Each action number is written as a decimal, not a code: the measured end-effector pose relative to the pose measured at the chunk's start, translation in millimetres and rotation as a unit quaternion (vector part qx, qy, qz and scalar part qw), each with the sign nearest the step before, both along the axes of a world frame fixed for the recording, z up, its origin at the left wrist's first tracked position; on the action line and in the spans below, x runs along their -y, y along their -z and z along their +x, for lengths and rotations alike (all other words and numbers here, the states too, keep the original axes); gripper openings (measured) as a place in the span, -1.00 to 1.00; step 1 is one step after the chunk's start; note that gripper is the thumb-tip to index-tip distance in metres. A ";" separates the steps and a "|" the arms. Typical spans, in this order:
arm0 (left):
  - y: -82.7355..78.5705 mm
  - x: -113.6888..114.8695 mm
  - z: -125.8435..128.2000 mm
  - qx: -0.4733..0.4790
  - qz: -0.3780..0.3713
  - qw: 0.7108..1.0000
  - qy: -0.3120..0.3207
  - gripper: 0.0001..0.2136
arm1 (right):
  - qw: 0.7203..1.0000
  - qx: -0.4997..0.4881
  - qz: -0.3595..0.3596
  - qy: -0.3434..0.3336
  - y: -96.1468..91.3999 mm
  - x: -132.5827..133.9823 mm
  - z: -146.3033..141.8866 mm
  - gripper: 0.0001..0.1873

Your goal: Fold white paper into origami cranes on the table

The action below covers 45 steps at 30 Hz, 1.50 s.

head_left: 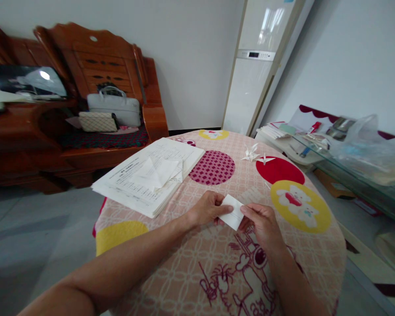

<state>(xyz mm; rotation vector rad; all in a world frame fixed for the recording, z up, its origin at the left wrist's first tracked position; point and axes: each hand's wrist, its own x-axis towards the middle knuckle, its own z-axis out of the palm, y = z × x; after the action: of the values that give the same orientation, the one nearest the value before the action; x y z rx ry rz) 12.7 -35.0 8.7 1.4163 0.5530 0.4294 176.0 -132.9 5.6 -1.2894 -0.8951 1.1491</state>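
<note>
A small folded square of white paper [232,216] is held above the patterned tablecloth, turned so that one corner points away from me. My left hand [208,208] grips its left side, the thumb lying flat across the top. On the right, my right hand [260,220] pinches the edge between thumb and fingers. The fingers beneath the paper are partly hidden. Farther back on the table stand a white paper crane [250,152] and a second folded paper crane [265,159].
A stack of printed sheets [141,175] with loose folded paper [159,172] on top lies at the table's left. To the right, a glass shelf [355,175] bears plastic bags. Behind are a wooden chair [102,57] holding bags and a tall white air conditioner [250,83].
</note>
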 end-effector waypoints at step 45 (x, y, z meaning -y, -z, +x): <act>2.6 -7.9 -16.0 -0.086 0.466 0.873 0.111 -0.73 | 0.847 0.531 -0.006 0.020 16.6 -11.5 5.5 -0.94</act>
<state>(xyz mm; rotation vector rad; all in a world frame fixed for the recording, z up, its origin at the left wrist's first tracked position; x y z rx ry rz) -3.3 -27.1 6.1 2.4428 0.3080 0.3999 181.5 -121.4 -11.0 -1.9667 -1.6268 0.3043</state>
